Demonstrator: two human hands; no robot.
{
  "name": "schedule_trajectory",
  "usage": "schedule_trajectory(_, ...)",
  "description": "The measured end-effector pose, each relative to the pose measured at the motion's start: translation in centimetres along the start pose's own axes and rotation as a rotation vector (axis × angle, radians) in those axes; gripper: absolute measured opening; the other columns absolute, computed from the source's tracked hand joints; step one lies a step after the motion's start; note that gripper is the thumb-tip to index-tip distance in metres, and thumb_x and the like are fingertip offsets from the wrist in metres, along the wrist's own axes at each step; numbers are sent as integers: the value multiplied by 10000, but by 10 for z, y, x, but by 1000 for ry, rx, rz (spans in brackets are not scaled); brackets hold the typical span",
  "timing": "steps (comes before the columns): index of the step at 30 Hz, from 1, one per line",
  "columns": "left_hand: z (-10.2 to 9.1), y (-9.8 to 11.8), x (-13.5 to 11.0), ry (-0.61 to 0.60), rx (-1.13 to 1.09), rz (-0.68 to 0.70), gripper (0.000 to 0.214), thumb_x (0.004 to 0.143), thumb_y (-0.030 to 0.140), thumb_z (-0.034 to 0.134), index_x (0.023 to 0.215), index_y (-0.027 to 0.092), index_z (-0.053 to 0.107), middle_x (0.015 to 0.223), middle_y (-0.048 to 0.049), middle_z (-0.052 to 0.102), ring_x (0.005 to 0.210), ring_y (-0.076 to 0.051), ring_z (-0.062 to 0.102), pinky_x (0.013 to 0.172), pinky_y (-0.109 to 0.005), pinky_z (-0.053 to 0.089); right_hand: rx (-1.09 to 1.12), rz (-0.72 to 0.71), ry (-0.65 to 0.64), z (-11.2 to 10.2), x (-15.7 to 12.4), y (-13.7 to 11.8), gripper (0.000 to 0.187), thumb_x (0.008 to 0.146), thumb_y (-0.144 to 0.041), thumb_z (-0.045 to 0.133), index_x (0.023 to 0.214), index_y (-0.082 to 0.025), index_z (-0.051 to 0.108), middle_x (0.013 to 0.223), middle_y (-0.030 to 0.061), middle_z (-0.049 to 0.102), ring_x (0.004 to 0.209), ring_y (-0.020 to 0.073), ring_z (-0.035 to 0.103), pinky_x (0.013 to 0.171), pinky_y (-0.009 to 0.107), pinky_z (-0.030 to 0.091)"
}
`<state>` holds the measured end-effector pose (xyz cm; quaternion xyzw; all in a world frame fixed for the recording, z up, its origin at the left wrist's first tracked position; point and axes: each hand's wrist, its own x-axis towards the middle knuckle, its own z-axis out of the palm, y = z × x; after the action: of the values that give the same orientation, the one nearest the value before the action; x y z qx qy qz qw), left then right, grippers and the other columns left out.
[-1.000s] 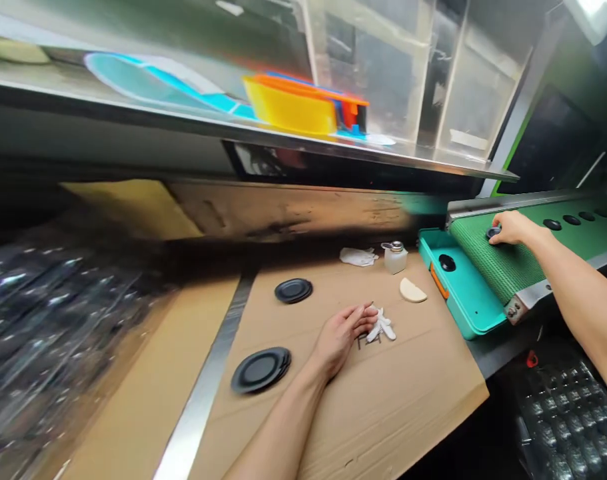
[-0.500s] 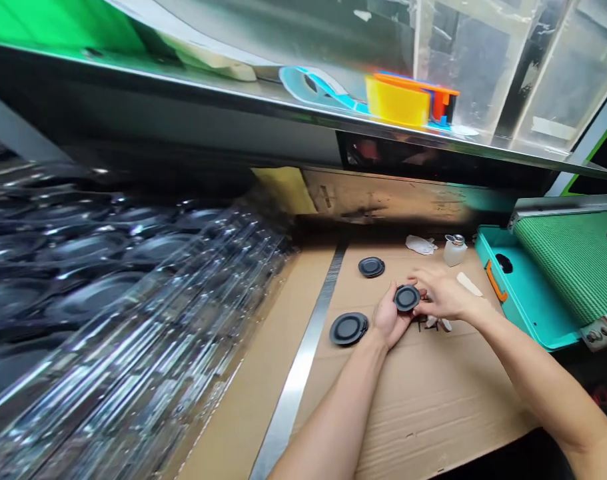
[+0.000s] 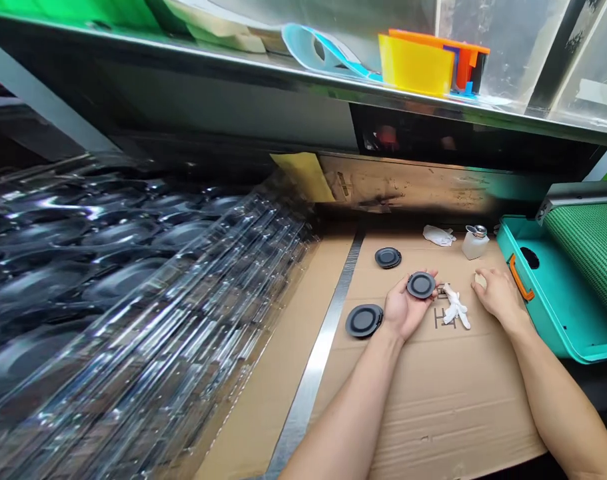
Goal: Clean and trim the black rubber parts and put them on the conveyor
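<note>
The round matte-black disc (image 3: 422,285), apparently plastic, rests face up in our left hand (image 3: 404,312); its fingers curve partly beneath it, with the thumb along the rim. Our right hand (image 3: 500,297) curls at the pale cream pad (image 3: 480,281), fingertips touching it; whether they have closed firmly on it we cannot tell. In our judgement, the disc is best supported from below, level and with its upper face uncovered, while the pad is best taken by its edge.

Between the hands lies a crumpled white glove-like piece (image 3: 455,310); we do well to pass above it. Left of the disc sit a larger black disc pile (image 3: 364,321), near our left wrist, and a smaller black disc pile (image 3: 388,257) farther back. The widest room is the brown cardboard (image 3: 448,400) between our forearms. It is bounded rightward by the teal plastic tray (image 3: 553,323), close beside our right forearm, and at the back by the translucent metal-capped bottle (image 3: 475,243).
</note>
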<state>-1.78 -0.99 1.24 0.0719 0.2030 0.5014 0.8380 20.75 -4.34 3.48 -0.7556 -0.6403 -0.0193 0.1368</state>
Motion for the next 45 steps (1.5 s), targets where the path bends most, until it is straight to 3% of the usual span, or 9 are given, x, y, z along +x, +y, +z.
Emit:
schedule_trajectory(3, 2, -4, 0, -3, -19, -22, 281, 947, 218, 450, 1096, 87, 649, 1177, -219, 695, 986, -294, 703, 788, -403, 570, 261, -81, 97, 0, -3, -12, 324, 923, -356, 587, 1190, -186, 656, 1161, 125, 678, 1114, 283, 593, 973, 405, 443)
schedule_trajectory(6, 2, -7, -1, -4, -31, -33, 299, 946, 196, 420, 1063, 77, 669, 1073, -191, 724, 967, -260, 708, 872, -401, 573, 503, -240, 178, 3, -12, -52, 314, 918, -427, 618, 1141, -207, 649, 1122, 97, 677, 1047, 251, 605, 924, 373, 481)
schedule_trajectory(12, 1, -2, -3, 19, -22, -31, 413, 1030, 331, 342, 1086, 103, 681, 1068, -149, 733, 1092, -238, 691, 1041, -390, 513, 328, -443, 127, 27, -33, -108, 252, 967, -346, 570, 1166, -253, 694, 1287, 112, 602, 1098, 267, 526, 911, 389, 491)
schedule_trajectory(21, 0, -12, -1, -49, 74, -70, 426, 1028, 338, 364, 1253, 110, 644, 1171, -152, 724, 1172, -271, 660, 1084, -434, 483, 219, -416, 136, 32, -24, -101, 395, 1021, -321, 415, 1328, -187, 625, 1380, 170, 536, 1130, 294, 468, 995, 457, 436)
schedule_trajectory(30, -4, -14, 1, -34, 102, -49, 411, 1031, 353, 382, 1182, 111, 677, 1123, -149, 737, 1106, -255, 686, 1029, -400, 518, 215, -422, 96, 30, -31, -101, 394, 1018, -333, 408, 1331, -225, 624, 1397, 141, 527, 1120, 296, 461, 979, 452, 436)
schedule_trajectory(33, -4, -15, 1, -27, 122, -43, 415, 1043, 340, 358, 1101, 98, 690, 1071, -145, 746, 1073, -237, 692, 1015, -387, 525, 200, -316, 128, 29, -30, -99, 381, 1016, -313, 409, 1300, -210, 642, 1357, 146, 552, 1091, 289, 474, 976, 447, 440)
schedule_trajectory(37, -3, -15, 0, -16, 120, -55, 426, 1042, 359, 359, 1065, 94, 691, 1072, -154, 741, 1045, -228, 697, 993, -369, 535, 204, -397, 72, 27, -34, -97, 373, 1012, -329, 440, 1327, -240, 619, 1380, 129, 540, 1106, 284, 478, 964, 428, 450)
schedule_trajectory(40, -2, -14, -1, 15, 122, -21, 416, 1046, 331, 350, 1028, 96, 693, 1018, -143, 747, 983, -207, 709, 963, -344, 547, 194, -290, 105, 28, -39, -99, 373, 1009, -299, 435, 1316, -198, 623, 1358, 161, 547, 1105, 298, 477, 956, 443, 454)
schedule_trajectory(45, -3, -12, 0, -7, 118, -56, 456, 1049, 385, 323, 1044, 111, 688, 1004, -138, 747, 989, -217, 710, 939, -362, 562, 198, -416, 130, 34, -37, -100, 373, 1011, -338, 435, 1306, -225, 634, 1370, 154, 545, 1111, 310, 484, 949, 461, 460)
